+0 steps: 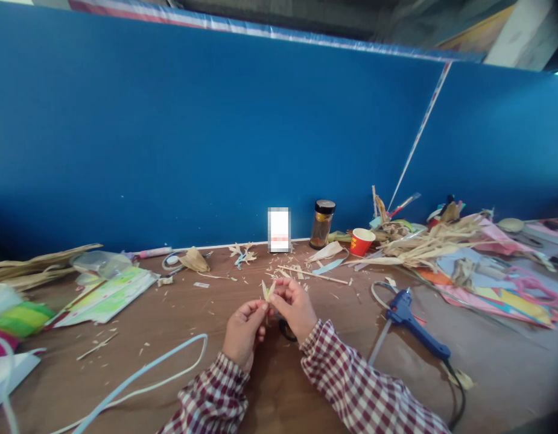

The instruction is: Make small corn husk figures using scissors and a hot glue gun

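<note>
Between my two hands, above the middle of the brown table, is a small pale yellow flower-like piece [268, 291] with pointed petals, apparently of corn husk. My left hand [246, 328] pinches its lower end between thumb and fingers. Higher up, my right hand [294, 306] has its thumb and forefinger closed on the petals. A black ring-shaped thing [286, 330], perhaps a scissors handle, lies partly hidden beneath my right hand. Small husk scraps and a thin stick [315, 275] lie just beyond my fingers.
A blue glue gun [417, 325] with its cord lies at right. Behind stand a dark-lidded jar [323, 224] and a red paper cup [362, 242] before a blue partition [242, 132]. Dried husks [423, 244] pile up at right. A pale cable [156, 366] loops at left near painted paper [109, 295].
</note>
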Tool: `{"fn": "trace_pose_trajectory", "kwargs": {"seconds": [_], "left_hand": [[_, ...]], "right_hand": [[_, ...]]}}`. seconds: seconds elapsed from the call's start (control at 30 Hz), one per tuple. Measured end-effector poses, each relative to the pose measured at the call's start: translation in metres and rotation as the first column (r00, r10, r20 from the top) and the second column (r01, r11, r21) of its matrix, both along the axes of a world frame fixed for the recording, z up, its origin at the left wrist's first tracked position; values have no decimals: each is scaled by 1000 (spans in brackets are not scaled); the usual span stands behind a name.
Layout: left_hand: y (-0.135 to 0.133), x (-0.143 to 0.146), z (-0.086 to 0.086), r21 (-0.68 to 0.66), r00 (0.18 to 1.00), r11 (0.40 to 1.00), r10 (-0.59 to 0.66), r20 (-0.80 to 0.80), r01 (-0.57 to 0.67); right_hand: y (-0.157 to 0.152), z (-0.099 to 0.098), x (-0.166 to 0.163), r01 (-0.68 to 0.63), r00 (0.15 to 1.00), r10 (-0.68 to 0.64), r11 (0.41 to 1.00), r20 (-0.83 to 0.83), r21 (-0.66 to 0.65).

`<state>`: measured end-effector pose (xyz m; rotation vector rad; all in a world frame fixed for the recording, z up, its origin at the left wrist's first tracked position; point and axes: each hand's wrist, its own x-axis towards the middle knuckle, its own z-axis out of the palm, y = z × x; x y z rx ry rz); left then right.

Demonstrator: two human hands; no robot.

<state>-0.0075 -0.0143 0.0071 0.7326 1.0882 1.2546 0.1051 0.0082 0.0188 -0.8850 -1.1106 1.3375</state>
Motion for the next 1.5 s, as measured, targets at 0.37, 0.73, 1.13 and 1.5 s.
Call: {"fn": "trace_pose_trajectory", "kwargs": {"seconds": [0.37,0.73,1.13,1.5], "left_hand": [[1,-3,4,-34,956,994,-93,279,107],[1,-1,-5,130,984,990,78,-159,-57],[-1,-1,1,108,985,993,71,-160,-54],[0,-3,3,101,978,989,126,-169,-110]], "right_hand": [[1,-6,0,-39,998,38,999,58,25],[2,-10,1,-16,996,17,1000,87,-11],[4,-13,2,-18,997,16,999,82,31],[0,-4,3,-17,973,6,999,232,45]]}}
